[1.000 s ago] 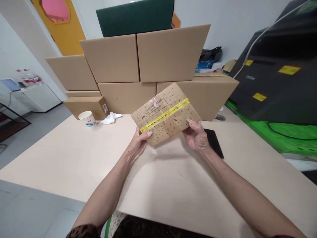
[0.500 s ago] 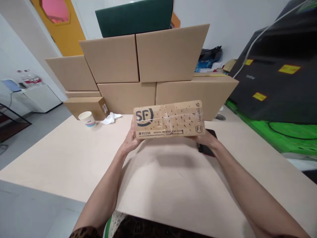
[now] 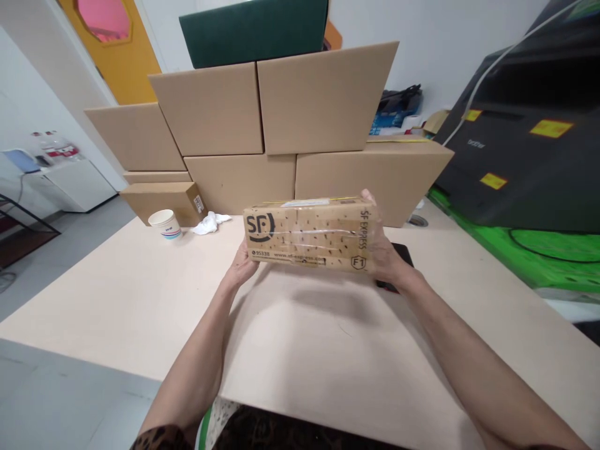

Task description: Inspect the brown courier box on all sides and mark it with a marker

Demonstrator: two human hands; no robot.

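Note:
A taped brown box (image 3: 309,237) printed with "SF" is held above the pale table (image 3: 300,350), its printed long side facing me and a strip of its top showing a white label. My left hand (image 3: 242,265) grips the box's left end, with most of its fingers hidden behind. At the right end, my right hand (image 3: 385,253) is wrapped round the box, and fingertips show over the top corner. A dark flat object (image 3: 402,253) lies on the table, partly behind my right hand.
Large cardboard boxes (image 3: 234,112) are stacked along the back, with a dark green box (image 3: 255,34) on top. At the left stand a paper cup (image 3: 165,225), a crumpled tissue (image 3: 210,223) and a smaller box (image 3: 162,200). A black covered machine (image 3: 529,150) is at the right.
The box has shifted slightly left and tilted, so its top edge and label now show. My right hand has moved up round the box's right end.

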